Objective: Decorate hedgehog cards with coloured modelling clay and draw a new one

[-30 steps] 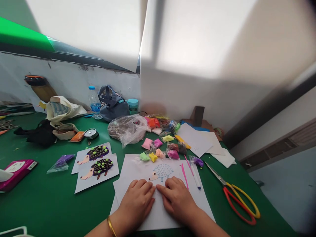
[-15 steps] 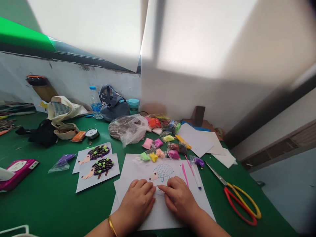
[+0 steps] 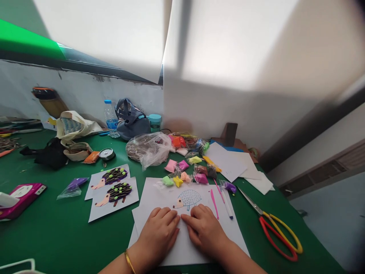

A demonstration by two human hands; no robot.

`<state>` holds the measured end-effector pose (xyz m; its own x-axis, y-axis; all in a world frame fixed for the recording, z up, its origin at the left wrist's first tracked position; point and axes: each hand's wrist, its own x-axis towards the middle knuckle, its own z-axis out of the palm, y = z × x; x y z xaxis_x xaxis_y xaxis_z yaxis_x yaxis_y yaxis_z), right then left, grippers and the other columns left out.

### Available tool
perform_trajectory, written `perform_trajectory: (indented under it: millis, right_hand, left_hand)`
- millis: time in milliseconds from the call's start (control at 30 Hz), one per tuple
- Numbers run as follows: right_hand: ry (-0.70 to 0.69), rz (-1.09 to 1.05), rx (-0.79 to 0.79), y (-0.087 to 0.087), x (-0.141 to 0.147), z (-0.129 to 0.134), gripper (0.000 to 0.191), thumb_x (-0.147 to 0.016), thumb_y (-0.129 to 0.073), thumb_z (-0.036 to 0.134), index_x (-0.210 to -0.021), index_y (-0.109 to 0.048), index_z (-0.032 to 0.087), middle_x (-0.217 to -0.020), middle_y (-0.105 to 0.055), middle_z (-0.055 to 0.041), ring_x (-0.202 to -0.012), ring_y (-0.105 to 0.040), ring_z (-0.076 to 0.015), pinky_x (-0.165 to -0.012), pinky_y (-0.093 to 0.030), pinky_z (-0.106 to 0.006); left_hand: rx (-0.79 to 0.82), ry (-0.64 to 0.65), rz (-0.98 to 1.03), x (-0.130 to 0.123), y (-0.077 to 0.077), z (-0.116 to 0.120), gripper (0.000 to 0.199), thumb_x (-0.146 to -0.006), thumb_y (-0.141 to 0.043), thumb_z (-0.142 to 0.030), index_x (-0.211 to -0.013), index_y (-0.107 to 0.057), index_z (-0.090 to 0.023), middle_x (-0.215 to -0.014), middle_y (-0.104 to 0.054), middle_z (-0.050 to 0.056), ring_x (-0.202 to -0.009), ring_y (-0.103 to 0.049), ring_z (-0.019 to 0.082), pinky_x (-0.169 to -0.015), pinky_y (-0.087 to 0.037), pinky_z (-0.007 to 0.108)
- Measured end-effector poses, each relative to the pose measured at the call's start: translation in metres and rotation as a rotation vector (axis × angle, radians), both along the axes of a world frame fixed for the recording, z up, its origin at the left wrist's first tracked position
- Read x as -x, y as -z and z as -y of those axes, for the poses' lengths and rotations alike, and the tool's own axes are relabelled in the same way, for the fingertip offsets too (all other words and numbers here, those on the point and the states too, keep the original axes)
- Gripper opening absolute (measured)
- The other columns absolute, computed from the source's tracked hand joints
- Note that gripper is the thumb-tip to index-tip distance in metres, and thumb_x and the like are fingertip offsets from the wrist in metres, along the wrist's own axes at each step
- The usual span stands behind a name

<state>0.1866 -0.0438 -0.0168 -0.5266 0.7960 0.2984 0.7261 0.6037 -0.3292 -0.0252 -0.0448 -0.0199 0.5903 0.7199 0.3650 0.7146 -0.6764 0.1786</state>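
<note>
My left hand (image 3: 159,230) lies on the white paper (image 3: 185,255), fingers side by side and bent down onto the sheet, thumb apart below them. Close on its right, my right hand (image 3: 207,230) stretches its index finger towards the left fingertips, with its other fingers curled and its thumb apart. I cannot make out anything held between the two hands. Just above them on the sheet is a hedgehog drawing (image 3: 188,198) with blue spines and a peach-coloured face. A pink clay tool (image 3: 213,204) and a white marker (image 3: 227,205) lie to the right of the drawing.
Several bags of coloured clay (image 3: 200,177) lie behind the paper. Large scissors (image 3: 270,224) with red and yellow handles rest at the right. Two cards with clay hedgehogs (image 3: 115,199) lie left, near a bag of purple clay (image 3: 74,185). A water bottle (image 3: 110,116) stands behind.
My right index fingertip has shifted slightly left, closer to the left fingers. The left hand stays nearly still, and the view has moved very slightly.
</note>
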Motion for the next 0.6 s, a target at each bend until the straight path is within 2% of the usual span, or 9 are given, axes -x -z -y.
perform_trajectory:
  millis: [67,200,400,600]
  right_hand:
    - [0.000,-0.014,-0.011,-0.001,-0.001,-0.001,0.031,-0.084,-0.056,0.014,-0.109,-0.068,0.025,-0.086,-0.057,-0.0047,-0.081,-0.048,-0.0199,-0.073,-0.038,-0.033]
    - [-0.002,-0.042,-0.036,-0.004,-0.004,-0.006,0.036,-0.085,-0.053,0.011,-0.116,-0.065,0.025,-0.087,-0.057,-0.0054,-0.080,-0.048,-0.0198,-0.072,-0.038,-0.033]
    - [-0.010,-0.058,-0.035,-0.006,-0.004,-0.017,0.032,-0.085,-0.053,0.012,-0.111,-0.067,0.025,-0.088,-0.057,-0.0057,-0.082,-0.048,-0.0199,-0.074,-0.037,-0.034]
    - [-0.058,-0.018,-0.031,-0.001,-0.003,-0.012,0.029,-0.083,-0.056,0.015,-0.106,-0.069,0.027,-0.084,-0.057,-0.0040,-0.081,-0.048,-0.0194,-0.073,-0.035,-0.034]
  left_hand:
    - [-0.038,0.004,0.029,0.000,0.002,0.000,0.022,-0.086,-0.059,-0.020,-0.108,-0.064,-0.021,-0.108,-0.069,0.004,-0.098,-0.059,0.024,-0.084,-0.039,0.041]
    - [-0.091,0.012,0.071,0.000,0.006,-0.001,0.017,-0.086,-0.058,-0.018,-0.102,-0.064,-0.020,-0.106,-0.070,0.004,-0.095,-0.060,0.024,-0.083,-0.039,0.041]
    - [-0.096,0.016,0.076,0.000,0.006,-0.001,0.016,-0.087,-0.057,-0.017,-0.100,-0.065,-0.019,-0.104,-0.071,0.005,-0.093,-0.061,0.024,-0.081,-0.040,0.040]
    - [-0.094,0.015,0.093,0.000,0.006,-0.003,0.016,-0.087,-0.057,-0.017,-0.101,-0.065,-0.019,-0.104,-0.071,0.004,-0.093,-0.062,0.024,-0.081,-0.041,0.040]
